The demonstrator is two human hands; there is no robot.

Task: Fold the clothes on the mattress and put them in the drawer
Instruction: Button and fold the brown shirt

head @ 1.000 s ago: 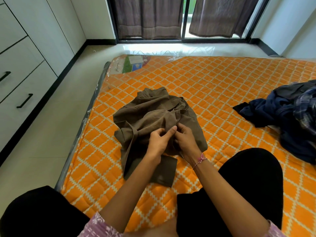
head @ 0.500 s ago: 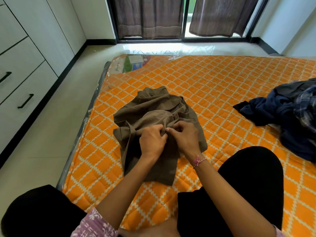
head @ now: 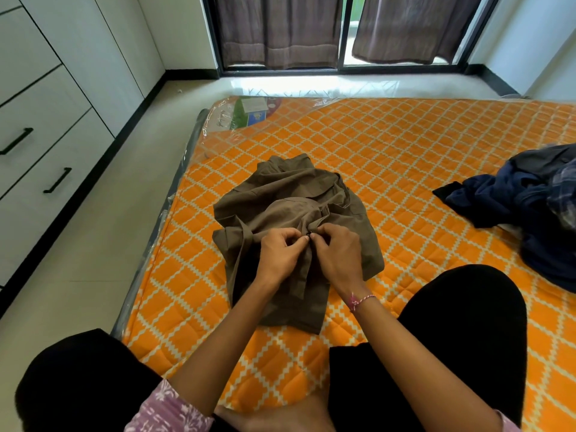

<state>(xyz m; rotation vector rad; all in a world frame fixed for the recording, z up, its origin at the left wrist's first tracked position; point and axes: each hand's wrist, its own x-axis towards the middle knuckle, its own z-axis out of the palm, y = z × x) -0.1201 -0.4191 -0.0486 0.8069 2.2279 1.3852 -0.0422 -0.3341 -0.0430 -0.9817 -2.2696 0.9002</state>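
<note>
Your left hand (head: pixel 282 251) and right hand (head: pixel 338 254) met fingertip to fingertip over the brown shirt (head: pixel 280 194), each pinching its front edge at a small dark button (head: pixel 308 234) between them. The shirt lay crumpled under and beyond both hands on the orange quilted mattress (head: pixel 405 157). A red thread bracelet (head: pixel 360 300) circled your right wrist. Well off to the right of your right hand sat a heap of dark blue clothes (head: pixel 514 201). Far left of your left hand, the white drawers (head: pixel 46 157) stood closed.
</note>
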